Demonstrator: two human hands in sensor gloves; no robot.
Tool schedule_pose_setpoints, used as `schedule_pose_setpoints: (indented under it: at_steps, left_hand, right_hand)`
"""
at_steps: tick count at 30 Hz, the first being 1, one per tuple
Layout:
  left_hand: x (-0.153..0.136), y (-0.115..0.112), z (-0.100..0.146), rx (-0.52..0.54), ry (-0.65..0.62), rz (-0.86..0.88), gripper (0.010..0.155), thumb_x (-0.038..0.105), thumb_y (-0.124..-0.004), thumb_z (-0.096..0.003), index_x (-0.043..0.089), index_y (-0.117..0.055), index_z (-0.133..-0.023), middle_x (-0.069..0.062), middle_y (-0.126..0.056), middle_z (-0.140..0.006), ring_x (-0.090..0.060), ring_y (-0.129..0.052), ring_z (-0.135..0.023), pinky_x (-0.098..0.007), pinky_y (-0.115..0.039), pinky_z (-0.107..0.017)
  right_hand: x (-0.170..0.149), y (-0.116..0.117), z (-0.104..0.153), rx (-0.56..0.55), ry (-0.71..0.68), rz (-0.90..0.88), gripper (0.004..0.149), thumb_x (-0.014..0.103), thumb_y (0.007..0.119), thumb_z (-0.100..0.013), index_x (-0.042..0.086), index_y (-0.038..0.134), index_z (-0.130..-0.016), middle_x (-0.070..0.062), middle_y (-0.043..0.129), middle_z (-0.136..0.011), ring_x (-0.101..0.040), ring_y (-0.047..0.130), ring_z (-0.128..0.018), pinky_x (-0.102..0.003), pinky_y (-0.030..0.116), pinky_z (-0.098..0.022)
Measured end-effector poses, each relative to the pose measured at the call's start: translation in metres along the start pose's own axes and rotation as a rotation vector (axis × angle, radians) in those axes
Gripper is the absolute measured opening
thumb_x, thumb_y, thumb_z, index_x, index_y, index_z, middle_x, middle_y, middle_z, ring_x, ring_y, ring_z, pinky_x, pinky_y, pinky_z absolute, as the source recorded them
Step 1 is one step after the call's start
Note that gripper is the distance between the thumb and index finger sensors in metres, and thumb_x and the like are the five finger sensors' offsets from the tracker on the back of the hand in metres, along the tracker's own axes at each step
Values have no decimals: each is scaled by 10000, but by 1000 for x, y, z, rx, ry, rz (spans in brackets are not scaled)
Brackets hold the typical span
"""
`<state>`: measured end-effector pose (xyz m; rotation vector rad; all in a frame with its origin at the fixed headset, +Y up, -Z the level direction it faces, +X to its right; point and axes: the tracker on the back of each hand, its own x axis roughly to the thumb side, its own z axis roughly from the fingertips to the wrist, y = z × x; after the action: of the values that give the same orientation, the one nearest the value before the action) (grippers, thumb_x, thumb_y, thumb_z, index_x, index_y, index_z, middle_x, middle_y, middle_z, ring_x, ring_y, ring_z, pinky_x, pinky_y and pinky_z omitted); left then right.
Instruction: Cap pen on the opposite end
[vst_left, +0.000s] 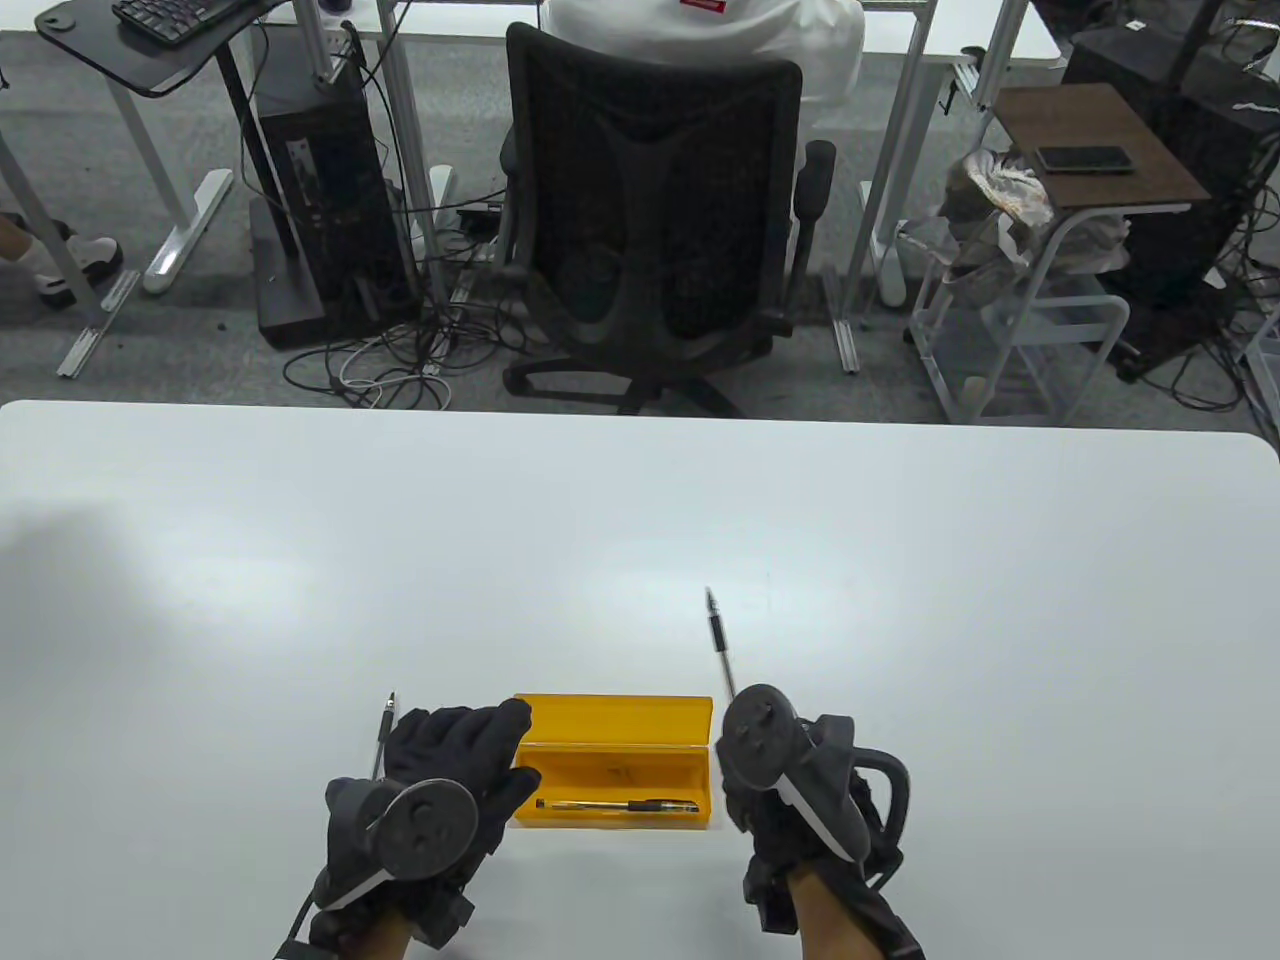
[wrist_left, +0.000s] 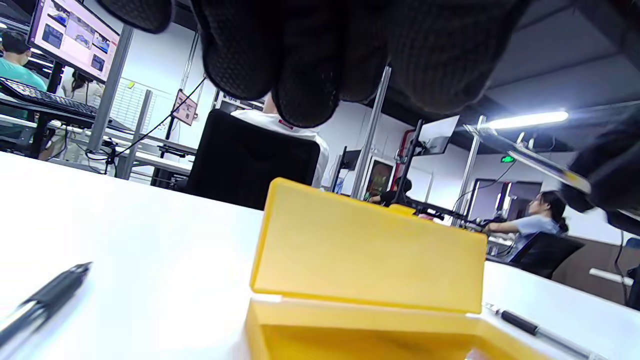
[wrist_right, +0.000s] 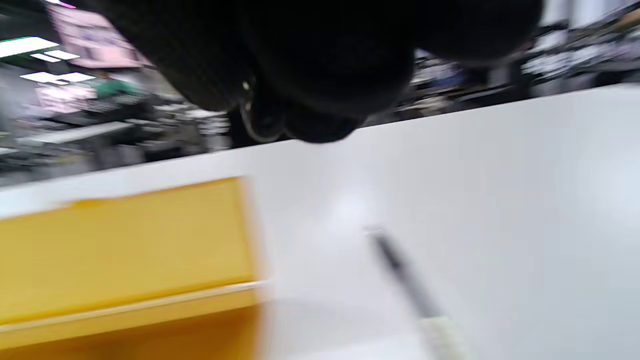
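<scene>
Table (vst_left: 900, 560): white, filling the lower half of the table view; its near edge is cut off by the bottom of the frame.
Box (vst_left: 612, 768): yellow, open, at lower centre of the table view, its lid standing up along the far side. In the right wrist view it is blurred at lower left.
Left hand (vst_left: 455, 765): at lower left of the table view, fingers seen spread and resting flat on the table beside the box's left end, nothing gripped. The palm is hidden under the tracker.
Right hand (vst_left: 800, 800): at lower right of centre, mostly hidden by its tracker; whether the fingers are open or closed cannot be told. The right wrist view is too blurred to help.
Pen in box (vst_left: 620, 804): lies inside the box, long axis left to right along the box floor; which end is the tip is hard to make out.
Right pen (vst_left: 722, 642): lies on the table above the right hand, long axis nearly vertical in the frame, thin end toward the top; its lower end is hidden behind the tracker.
Left pen (vst_left: 384, 730): lies just left of the left hand, long axis nearly vertical, thin end toward the top; its lower part is hidden by the tracker.
</scene>
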<state>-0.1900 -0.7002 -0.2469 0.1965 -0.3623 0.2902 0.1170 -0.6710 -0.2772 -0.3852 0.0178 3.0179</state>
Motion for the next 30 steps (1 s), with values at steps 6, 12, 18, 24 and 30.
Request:
schedule_pose_setpoints:
  at_steps: [6,12,18,24,30]
  left_hand:
    - [-1,-3,0,-20,8,5,640,406,-829,-498,126,-693,-1057,-169,-819,-1000,-421,-734,-897,-730,-458,-687]
    - [-5,-2,1,-30,19,0,638,407,-830,-497,125,-700,-1054,-168,-828,-992,-420,-743,-888,-732,-459,-685]
    - [-6,-3,1,-33,17,4,637,408,-831,-496,126,-702,-1053,-170,-829,-991,-420,-744,-887,-734,-458,-684]
    - [-3,-5,0,-44,11,-4,641,410,-832,-495,126,-700,-1055,-168,-827,-994,-420,-743,-888,-736,-455,-685]
    - [-2,-6,-1,-52,10,-9,644,413,-832,-495,129,-697,-1057,-167,-823,-998,-420,-740,-892,-737,-452,-686]
  right_hand:
    - [-25,48,-23,233,273,216,487,328,900,-425,71,885,-838,-140,995,-601,-149,984,-301,-364,855,-270]
    - [-33,74,-27,305,349,373,481,343,908,-417,106,890,-836,-120,1003,-615,-148,983,-306,-365,854,-276]
    - [-40,75,-26,315,390,382,481,349,910,-415,121,884,-839,-110,1003,-633,-157,985,-322,-374,853,-285]
    - [-40,76,-28,328,384,373,558,353,902,-422,124,814,-923,-111,963,-757,-194,985,-389,-398,846,-322]
    - [-41,77,-28,353,384,337,599,355,898,-425,105,778,-956,-139,930,-813,-204,982,-413,-404,844,-333]
